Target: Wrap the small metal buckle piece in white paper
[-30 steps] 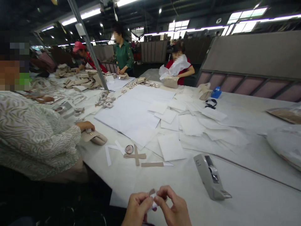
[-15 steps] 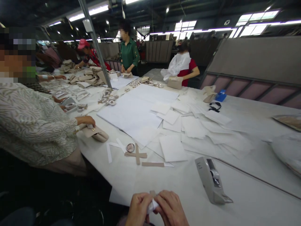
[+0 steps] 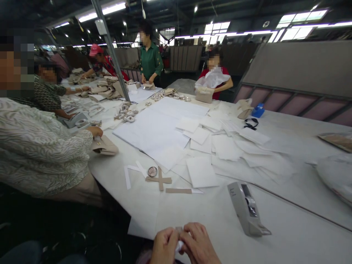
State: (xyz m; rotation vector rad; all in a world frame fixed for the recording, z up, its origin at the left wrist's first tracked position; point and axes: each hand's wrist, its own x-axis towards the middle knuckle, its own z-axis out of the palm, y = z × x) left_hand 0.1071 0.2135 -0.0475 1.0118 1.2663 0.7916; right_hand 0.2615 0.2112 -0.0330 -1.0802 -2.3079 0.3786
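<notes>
Pinching a small white piece (image 3: pixel 179 246), mostly hidden, hands (image 3: pixel 200 242) cropped below

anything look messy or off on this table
Nothing looks plainly spilled or damaged. The untidiest part of the table is where white sheets overlap at uneven angles rather than in a squared stack. Nearer the camera wearer, beige strips lie crossed, also not lined up.

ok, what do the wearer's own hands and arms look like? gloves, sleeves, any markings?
Left hand and right hand are both bare: no gloves, and no ring, watch, cable or marking that I can make out. Ordinary five-fingered shape, though some fingers are hidden. The picture's bottom edge cuts off the arms, so no sleeve shows; nails are too small to judge.
</notes>
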